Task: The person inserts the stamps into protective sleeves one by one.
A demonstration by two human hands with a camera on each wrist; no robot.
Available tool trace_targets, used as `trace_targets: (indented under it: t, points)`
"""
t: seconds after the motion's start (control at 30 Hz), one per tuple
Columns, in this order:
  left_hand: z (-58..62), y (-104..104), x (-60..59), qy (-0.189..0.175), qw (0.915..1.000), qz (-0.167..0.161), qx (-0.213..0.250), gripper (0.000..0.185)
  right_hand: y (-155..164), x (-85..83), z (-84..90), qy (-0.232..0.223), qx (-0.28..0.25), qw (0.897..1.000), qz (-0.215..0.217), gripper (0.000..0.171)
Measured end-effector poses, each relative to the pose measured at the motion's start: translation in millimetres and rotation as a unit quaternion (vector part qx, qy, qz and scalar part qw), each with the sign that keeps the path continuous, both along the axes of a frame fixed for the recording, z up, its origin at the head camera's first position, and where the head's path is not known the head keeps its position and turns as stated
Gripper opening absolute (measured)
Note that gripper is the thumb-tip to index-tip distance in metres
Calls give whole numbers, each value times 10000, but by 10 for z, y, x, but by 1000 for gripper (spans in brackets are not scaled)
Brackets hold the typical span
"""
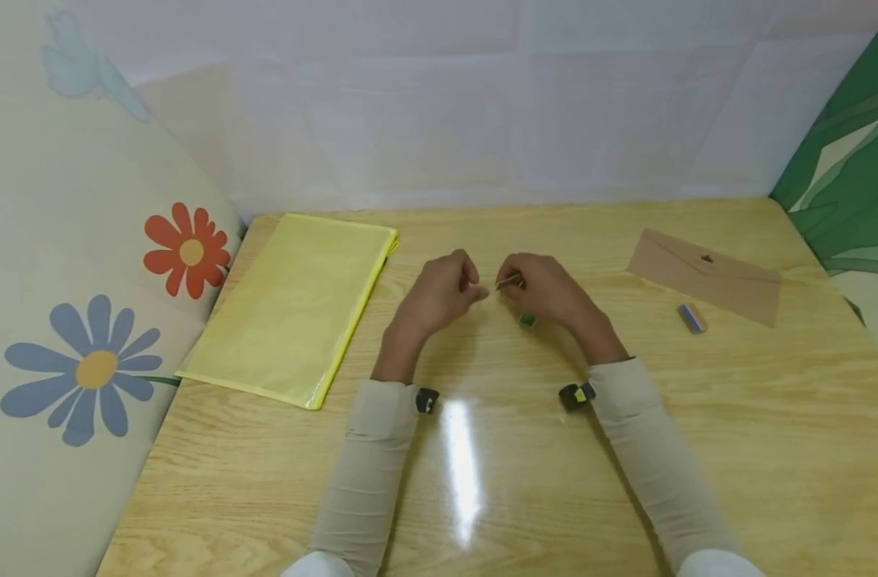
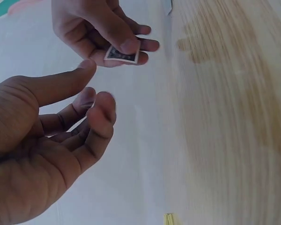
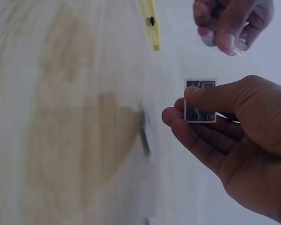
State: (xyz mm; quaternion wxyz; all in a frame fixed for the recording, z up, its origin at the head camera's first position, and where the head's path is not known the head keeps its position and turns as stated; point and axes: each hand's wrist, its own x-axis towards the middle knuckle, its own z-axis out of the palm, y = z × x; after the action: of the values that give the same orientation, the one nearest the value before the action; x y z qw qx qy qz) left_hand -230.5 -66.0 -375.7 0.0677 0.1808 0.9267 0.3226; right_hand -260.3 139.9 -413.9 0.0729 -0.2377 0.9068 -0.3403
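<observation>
My right hand (image 1: 547, 288) pinches a small postage stamp (image 3: 200, 112) between thumb and fingers. The stamp has a white perforated edge, a dark picture and the figure 80, seen upside down in the right wrist view. Facing it, my left hand (image 1: 442, 292) has its thumb and fingers curled close together. A scrap of clear, shiny plastic (image 3: 240, 50) shows at the left fingertips in the right wrist view; its full shape is hidden. A small green square piece (image 1: 528, 320) lies on the table just below my right hand.
On the left of the wooden table (image 1: 511, 481) lies a yellow zip folder (image 1: 287, 312). To the right are a brown envelope (image 1: 706, 276) and a blue-and-orange eraser (image 1: 692, 318). A white covered wall (image 1: 410, 120) rises behind the table.
</observation>
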Motion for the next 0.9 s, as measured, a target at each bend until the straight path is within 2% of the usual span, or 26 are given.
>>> trace_targets:
  t: [0.13, 0.23, 0.37, 0.53, 0.73, 0.9]
  points:
    - [8, -11, -12, -16, 9995, -171, 270, 25, 76, 31, 121, 101, -61, 9998, -175, 13]
    - [14, -8, -23, 48, 9987, -319, 405, 21, 139, 67, 225, 231, -222, 9992, -252, 15]
    - [32, 4, -29, 357, 9980, -377, 355, 15, 215, 117, 336, 411, -531, 9974, -250, 17]
    - [55, 16, -17, 725, 9964, -183, 409, 15, 262, 174, 460, 821, -783, 9934, -151, 19]
    - [99, 27, -3, 793, 9945, 132, 672, 11, 254, 232, 583, 1077, -1090, 9875, -371, 24]
    - [102, 32, -10, 841, 9934, 202, 751, 10, 218, 252, 605, 1172, -1287, 9832, -542, 27]
